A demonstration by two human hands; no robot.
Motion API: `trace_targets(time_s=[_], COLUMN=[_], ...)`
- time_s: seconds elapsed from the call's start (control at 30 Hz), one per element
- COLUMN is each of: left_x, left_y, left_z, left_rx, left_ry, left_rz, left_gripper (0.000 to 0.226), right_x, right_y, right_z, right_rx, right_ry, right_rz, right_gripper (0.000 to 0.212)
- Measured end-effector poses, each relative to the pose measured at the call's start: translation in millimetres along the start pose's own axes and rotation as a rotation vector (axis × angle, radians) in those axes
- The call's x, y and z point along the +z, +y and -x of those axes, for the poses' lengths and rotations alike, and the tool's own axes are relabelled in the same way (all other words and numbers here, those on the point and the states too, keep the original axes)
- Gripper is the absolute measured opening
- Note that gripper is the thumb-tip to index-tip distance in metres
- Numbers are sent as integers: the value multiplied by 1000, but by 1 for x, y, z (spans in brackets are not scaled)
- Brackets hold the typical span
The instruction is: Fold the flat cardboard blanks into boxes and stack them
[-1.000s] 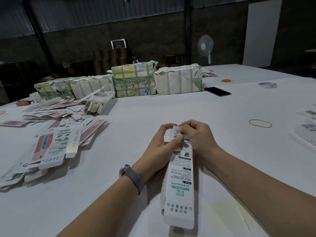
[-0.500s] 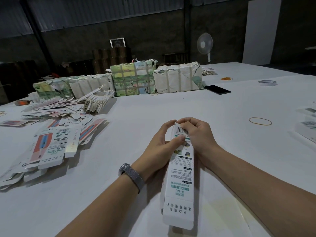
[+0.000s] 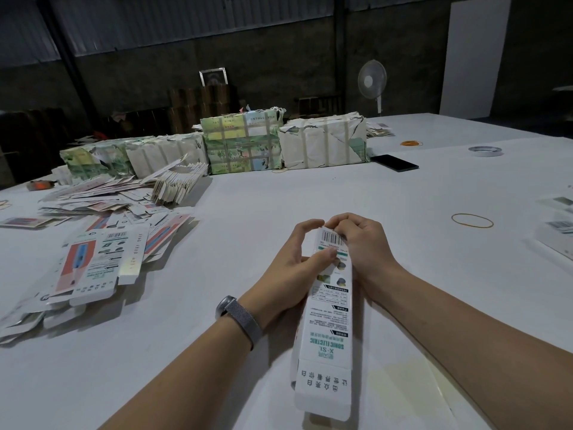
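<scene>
**Both hands grip a long box at its far end**

On the white table [image 3: 341, 206], flat blanks [image 3: 93, 262] lie heaped at left. Mid-table, a long white box [image 3: 328, 321] points away; the left hand [image 3: 291, 268] and right hand [image 3: 362, 246] pinch its far end.

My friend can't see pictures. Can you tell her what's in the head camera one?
Two bare hands, left hand and right hand, pinch the far end of a long white printed cardboard box over a big white table. A messy pile of flat printed cardboard blanks lies to the left, with taped paper-wrapped bundles behind.
</scene>
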State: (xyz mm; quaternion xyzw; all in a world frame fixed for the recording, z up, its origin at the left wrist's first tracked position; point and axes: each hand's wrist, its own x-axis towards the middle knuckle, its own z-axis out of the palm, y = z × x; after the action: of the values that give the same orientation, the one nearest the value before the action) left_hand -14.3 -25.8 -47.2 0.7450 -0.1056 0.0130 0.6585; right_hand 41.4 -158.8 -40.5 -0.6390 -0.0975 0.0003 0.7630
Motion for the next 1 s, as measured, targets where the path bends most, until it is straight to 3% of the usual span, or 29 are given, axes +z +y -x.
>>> trace_targets(time_s=[0.3,0.57,0.77,1.0], left_x=[2,-1,1,-2], left_y=[3,2,0,-2], left_z=[3,2,-2,-2], left_rx=[-14,22,52,89], left_ry=[12,25,103,188], left_rz=[12,10,93,164], left_gripper=[38,33,27,27], right_x=[-2,1,8,6], right_y=[1,-1,0,3], right_z=[1,6,10,7], right_rx=[8,-134,-62,-33], right_ry=[7,4,-68,-111], right_rz=[-70,145,-70,-50], right_gripper=[27,28,22,17])
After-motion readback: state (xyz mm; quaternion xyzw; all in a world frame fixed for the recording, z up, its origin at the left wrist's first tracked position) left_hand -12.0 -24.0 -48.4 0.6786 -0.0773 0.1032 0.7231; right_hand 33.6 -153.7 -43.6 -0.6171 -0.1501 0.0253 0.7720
